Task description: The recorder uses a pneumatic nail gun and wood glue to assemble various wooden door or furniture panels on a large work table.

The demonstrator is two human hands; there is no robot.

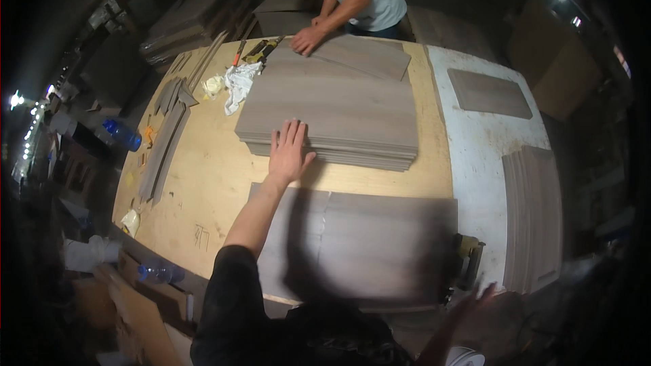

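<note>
My left hand (290,152) reaches over the table, its fingers spread across the near left edge of a stack of grey-brown wood-look panels (346,108). Closer to me lies a broad grey-brown panel (390,240), with a pale line running across it near its left part and my shadow over it. Low on the right, my right hand (473,301) is dim and blurred beyond the panel's near right corner. Its fingers look stretched out, with nothing visible in them. Just above it is a yellow-and-black power tool (469,257).
Across the table, another person's hand (308,39) rests on a panel. Beside the stack lie white cloths (241,85) and hand tools (261,51). Long strips (166,152) line the left side. On the white board at right are a single panel (491,93) and a panel stack (534,220).
</note>
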